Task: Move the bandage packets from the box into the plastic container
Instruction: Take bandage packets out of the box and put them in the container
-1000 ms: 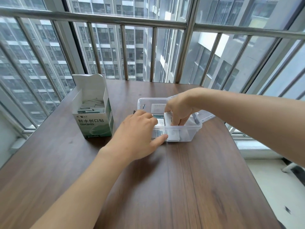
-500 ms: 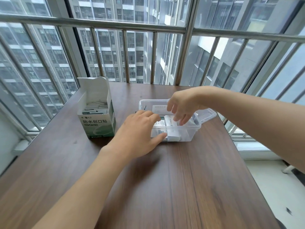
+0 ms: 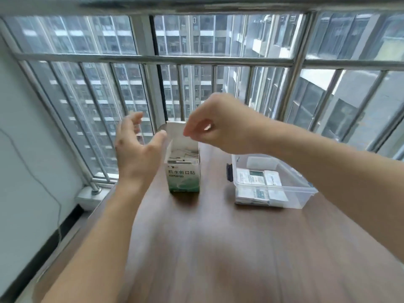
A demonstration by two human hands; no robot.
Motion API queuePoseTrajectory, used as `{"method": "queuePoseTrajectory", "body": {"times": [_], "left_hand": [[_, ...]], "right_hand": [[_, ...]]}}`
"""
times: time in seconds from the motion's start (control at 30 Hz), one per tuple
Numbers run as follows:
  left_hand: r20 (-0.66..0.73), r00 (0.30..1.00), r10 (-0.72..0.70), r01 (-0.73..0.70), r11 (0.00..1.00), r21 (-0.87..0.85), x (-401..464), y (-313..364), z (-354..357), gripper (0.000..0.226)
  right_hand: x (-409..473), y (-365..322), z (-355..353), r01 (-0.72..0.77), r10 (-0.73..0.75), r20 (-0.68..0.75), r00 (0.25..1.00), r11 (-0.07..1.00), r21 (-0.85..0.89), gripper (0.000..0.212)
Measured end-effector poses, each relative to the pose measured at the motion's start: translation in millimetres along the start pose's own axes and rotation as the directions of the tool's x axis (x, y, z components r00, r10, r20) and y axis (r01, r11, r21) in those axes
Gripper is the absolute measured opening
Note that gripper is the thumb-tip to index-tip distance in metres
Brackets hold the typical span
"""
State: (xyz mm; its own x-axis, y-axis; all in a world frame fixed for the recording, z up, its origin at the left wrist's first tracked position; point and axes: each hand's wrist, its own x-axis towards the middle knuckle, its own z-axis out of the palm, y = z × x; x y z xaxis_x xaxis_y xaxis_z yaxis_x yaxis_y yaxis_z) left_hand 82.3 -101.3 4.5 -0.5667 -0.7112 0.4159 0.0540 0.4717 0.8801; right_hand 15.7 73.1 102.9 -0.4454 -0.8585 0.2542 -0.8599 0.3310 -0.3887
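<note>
Both hands have left the plastic container (image 3: pixel 306 189), where several packets (image 3: pixel 258 182) now lie, and hover at the box (image 3: pixel 183 169) still holding more: left hand (image 3: pixel 135 154) spread empty, right hand (image 3: pixel 209 125) fingers loosely curled, apparently empty

Soft daylight floods in through the window (image 3: pixel 196 84) ahead of me — bright, even, no harsh glare. My hands and the near worktop (image 3: pixel 218 248) smear with motion blur, and the railing bars (image 3: pixel 153 59) bow at the edges.
</note>
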Motion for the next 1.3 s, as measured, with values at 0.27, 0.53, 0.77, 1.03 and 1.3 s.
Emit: {"method": "queuePoseTrajectory", "body": {"times": [0.27, 0.53, 0.77, 1.03, 1.3], "left_hand": [[0.7, 0.69, -0.183, 0.326, 0.942, -0.075, 3.6, -57.8, 16.5, 0.118], [0.593, 0.796, -0.12, 0.251, 0.958, -0.142, 1.3, -73.7, 29.5, 0.076], [0.618, 0.779, -0.109, 0.269, 0.948, -0.172, -4.1, -80.2, 18.7, 0.081], [0.617, 0.778, -0.117, 0.229, 0.968, -0.105, -4.6, -81.3, 19.0, 0.079], [0.652, 0.753, -0.09, 0.216, 0.969, -0.115, -9.8, -76.2, 22.2, 0.083]], "right_hand": [[69.4, -3.5, 70.2, -0.105, 0.371, 0.304, 0.877, 0.767, -0.633, 0.015], [86.1, 1.5, 70.6, -0.188, 0.44, 0.366, 0.82, 0.812, -0.553, 0.046], [87.9, 7.0, 63.9, -0.322, 0.409, 0.409, 0.816, 0.908, -0.266, 0.013], [77.3, -2.7, 80.1, -0.03, 0.271, 0.395, 0.878, 0.854, -0.519, 0.019], [72.6, -1.2, 92.3, -0.097, 0.381, 0.391, 0.838, 0.809, -0.58, 0.034]]}}
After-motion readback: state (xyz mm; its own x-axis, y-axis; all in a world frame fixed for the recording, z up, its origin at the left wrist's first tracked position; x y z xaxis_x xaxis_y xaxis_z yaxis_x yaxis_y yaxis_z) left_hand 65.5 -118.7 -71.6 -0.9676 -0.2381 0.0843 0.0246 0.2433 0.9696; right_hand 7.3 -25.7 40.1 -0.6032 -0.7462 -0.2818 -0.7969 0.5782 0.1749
